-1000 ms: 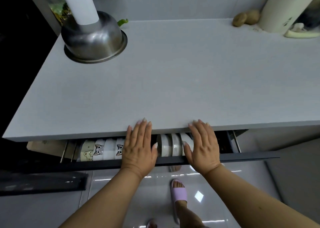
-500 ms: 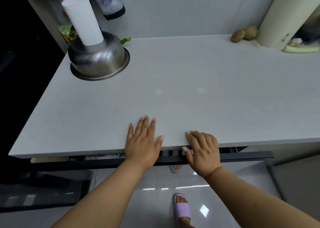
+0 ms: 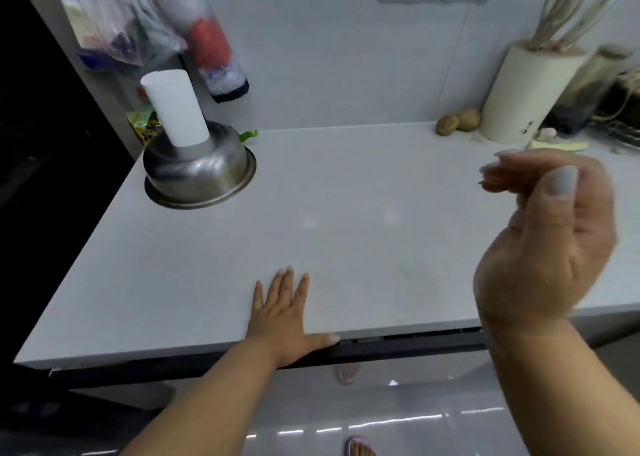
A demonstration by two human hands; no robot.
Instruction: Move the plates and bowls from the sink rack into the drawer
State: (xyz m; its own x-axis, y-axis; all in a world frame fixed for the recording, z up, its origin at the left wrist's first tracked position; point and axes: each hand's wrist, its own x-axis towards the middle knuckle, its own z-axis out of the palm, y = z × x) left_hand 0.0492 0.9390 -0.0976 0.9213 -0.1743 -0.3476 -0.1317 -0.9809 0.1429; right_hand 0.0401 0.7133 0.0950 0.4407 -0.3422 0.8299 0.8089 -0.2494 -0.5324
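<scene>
Drawer [image 3: 398,346] at 6 o'clock nearly closed (dishes unseen); left hand [image 3: 282,320] flat, right hand [image 3: 543,247] loosely curled, empty.

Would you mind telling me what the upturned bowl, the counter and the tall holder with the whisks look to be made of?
The bowl looks like stainless steel with a brushed shine: grey, with soft streaked reflections. The counter seems stone or a stone-like composite, matt pale grey with faint glints, though laminate is possible. The holder is cream and smooth, likely plastic or glazed ceramic; the blur leaves that open.
</scene>
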